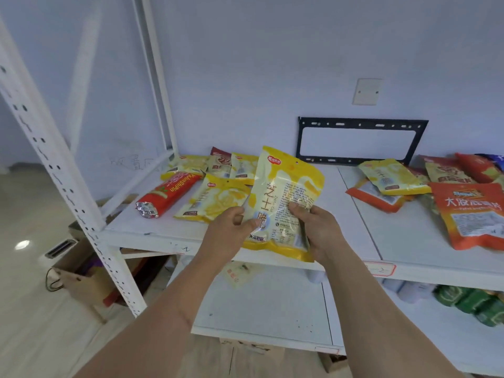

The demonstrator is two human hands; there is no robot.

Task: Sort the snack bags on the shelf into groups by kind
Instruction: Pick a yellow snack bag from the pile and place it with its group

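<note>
- White shelf (341,214) by a pale wall holds the snack bags.
- Both hands, left hand (229,230) and right hand (319,227), grip one yellow bag (283,203) above the shelf front.
- Yellow bags (215,197) lie mostly at the left; it looks partly sorted.
- Mixed pile (436,184) at right still needs sorting.

Bright, even indoor light, soft shadows (edges bowed by the wide lens), slight blur.
</note>
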